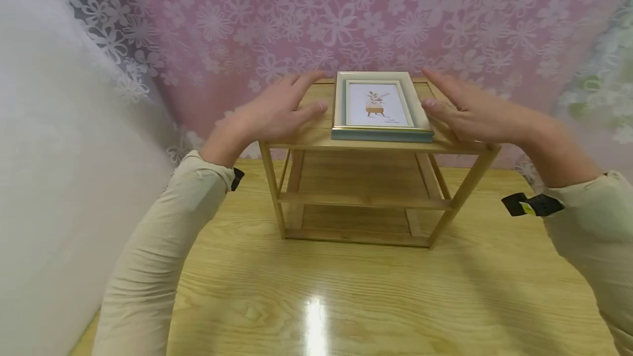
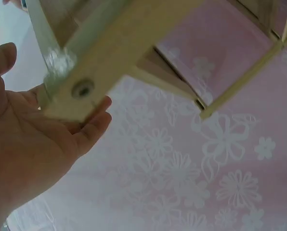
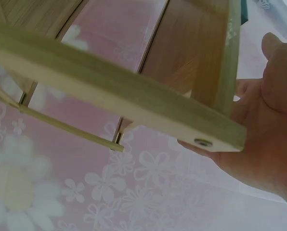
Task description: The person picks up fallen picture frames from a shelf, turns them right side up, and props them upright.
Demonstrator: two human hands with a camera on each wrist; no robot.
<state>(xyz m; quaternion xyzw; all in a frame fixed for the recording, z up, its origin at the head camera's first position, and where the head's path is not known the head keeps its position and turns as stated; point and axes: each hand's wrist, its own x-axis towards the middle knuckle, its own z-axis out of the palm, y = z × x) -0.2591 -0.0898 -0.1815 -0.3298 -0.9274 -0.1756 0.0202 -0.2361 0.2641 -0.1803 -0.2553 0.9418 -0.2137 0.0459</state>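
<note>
A picture frame, pale with a blue-grey edge and a print of a potted plant, lies flat on top of a wooden tiered shelf. My left hand is at the left end of the shelf top, fingers extended and thumb apart. At the right end is my right hand, its fingers also extended, with the thumb near the frame's right edge. Both wrist views show a hand beside a top corner of the shelf, part of the fingers hidden behind the wood. Neither hand grips anything.
The shelf stands on a wood-grain surface. Behind it hangs a pink curtain with white flowers. White cloth covers the left side. Lower tiers are visible under the shelf top.
</note>
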